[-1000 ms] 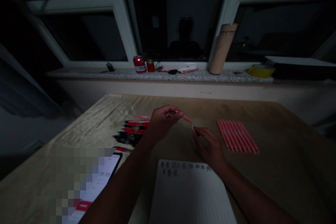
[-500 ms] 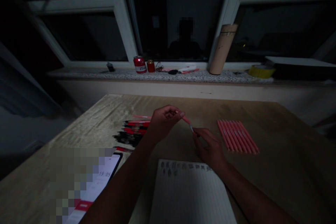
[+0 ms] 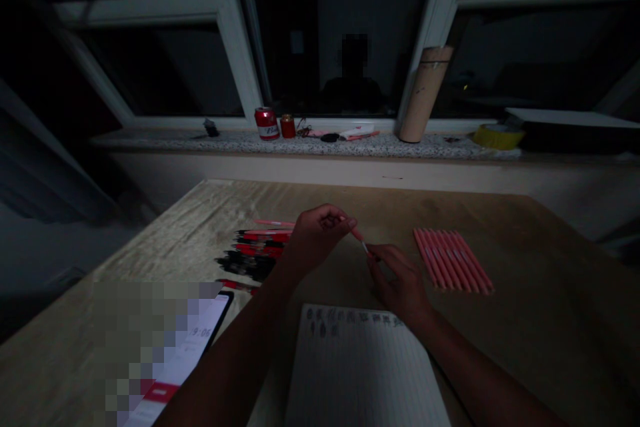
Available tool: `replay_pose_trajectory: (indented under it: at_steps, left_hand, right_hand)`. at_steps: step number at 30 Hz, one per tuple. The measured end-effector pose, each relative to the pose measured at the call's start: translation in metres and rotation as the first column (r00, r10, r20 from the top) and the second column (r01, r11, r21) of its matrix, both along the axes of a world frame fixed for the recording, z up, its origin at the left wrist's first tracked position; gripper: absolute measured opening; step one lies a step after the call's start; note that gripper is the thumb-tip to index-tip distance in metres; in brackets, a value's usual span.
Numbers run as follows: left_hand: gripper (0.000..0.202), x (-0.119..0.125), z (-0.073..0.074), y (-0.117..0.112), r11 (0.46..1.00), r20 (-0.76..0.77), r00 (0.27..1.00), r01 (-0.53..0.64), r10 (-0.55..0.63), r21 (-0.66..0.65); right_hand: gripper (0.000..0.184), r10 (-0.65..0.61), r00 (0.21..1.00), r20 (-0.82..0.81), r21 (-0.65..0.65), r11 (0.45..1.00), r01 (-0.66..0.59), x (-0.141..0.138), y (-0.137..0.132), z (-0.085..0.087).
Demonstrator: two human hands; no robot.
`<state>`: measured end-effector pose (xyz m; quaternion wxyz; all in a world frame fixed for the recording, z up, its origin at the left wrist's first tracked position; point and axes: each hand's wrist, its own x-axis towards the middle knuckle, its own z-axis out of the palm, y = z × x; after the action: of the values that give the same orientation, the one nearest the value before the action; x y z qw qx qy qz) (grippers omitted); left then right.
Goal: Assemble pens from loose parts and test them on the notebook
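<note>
In my left hand (image 3: 320,237), thumb and fingers pinch a pink pen barrel (image 3: 357,233) that slants down to the right. A thin pale refill (image 3: 365,247) shows between the barrel's lower end and my right hand (image 3: 400,280). The right fingertips are closed on the refill's other end, where a small reddish bit shows; its exact shape is too dark to tell. Below the hands lies a lined notebook (image 3: 367,373) with a few rows of handwritten marks along its top. Beyond my right hand, several pink pens (image 3: 453,260) lie side by side in a neat row.
Left of my left forearm is a loose pile of red, black and pink pens (image 3: 257,253). A lit phone (image 3: 195,347) lies at the lower left. On the windowsill stand a red can (image 3: 267,124), a small red jar (image 3: 287,126), a tall cylinder (image 3: 425,95) and yellow tape (image 3: 497,136).
My left hand has moved slightly right and down with the barrel, and less of the pale refill shows between the hands. My right hand has stayed almost still.
</note>
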<state>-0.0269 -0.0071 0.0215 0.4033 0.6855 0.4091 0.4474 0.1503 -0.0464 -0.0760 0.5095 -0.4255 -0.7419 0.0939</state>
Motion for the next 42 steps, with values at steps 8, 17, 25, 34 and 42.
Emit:
replay_pose_trajectory:
  at_steps: [8, 17, 25, 34, 42]
  left_hand:
    - [0.027, 0.009, -0.011, -0.003, 0.997, -0.139, 0.990, -0.007, 0.018, 0.077]
    - [0.028, 0.013, -0.018, -0.005, 0.996, -0.185, 0.983, 0.004, 0.011, 0.085]
    - [0.027, 0.013, -0.017, -0.005, 0.993, -0.213, 0.977, 0.027, -0.003, 0.112]
    - [0.026, 0.012, -0.017, -0.001, 0.995, -0.161, 0.986, 0.044, -0.029, 0.092]
    - [0.034, 0.012, -0.021, -0.001, 0.993, -0.051, 0.994, 0.097, -0.093, 0.069]
  right_hand:
    - [0.027, -0.051, 0.999, -0.018, -0.002, 0.999, 0.050, 0.000, 0.000, -0.002]
    - [0.033, -0.085, 0.996, -0.039, 0.028, 0.996, 0.086, 0.000, -0.001, -0.002]
    - [0.025, -0.104, 0.993, -0.055, -0.006, 0.995, 0.104, -0.001, -0.001, -0.001]
    - [0.028, -0.111, 0.992, -0.053, -0.030, 0.994, 0.109, 0.000, -0.003, -0.003]
    - [0.032, -0.106, 0.992, -0.071, -0.038, 0.994, 0.104, 0.000, -0.003, -0.004]
